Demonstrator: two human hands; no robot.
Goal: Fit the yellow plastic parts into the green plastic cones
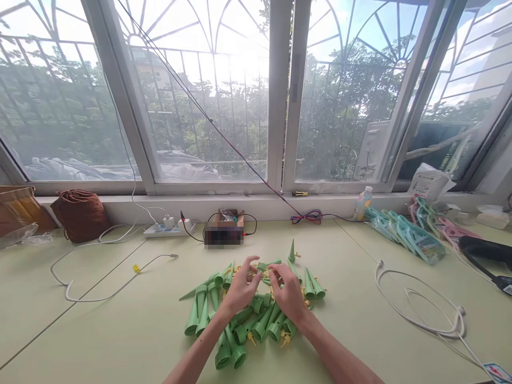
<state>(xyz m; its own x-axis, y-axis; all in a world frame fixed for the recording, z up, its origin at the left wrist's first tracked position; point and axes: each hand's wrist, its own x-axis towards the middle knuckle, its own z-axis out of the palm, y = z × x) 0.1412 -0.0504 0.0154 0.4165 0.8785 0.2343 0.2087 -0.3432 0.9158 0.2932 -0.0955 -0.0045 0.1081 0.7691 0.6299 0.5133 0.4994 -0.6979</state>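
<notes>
My left hand (241, 288) is closed, its fingers and thumb around the wide end of a green plastic cone (269, 264) that lies sideways with its tip to the right. Close beside it, my right hand (288, 292) pinches at the cone; a bit of yellow shows at its fingertips, probably a small yellow plastic piece. Below and around both hands spreads a pile of green cones (262, 324), hollow at the wide end. Small yellow pieces (286, 338) lie among them. One cone (292, 250) stands upright behind the right hand.
A white cable (100, 300) runs over the table at left, another coil (420, 333) at right. Along the window stand a brown bag (81, 216), power strip (170, 228), small box (228, 217), bottle (363, 204) and packs of pale blue plastic items (412, 237).
</notes>
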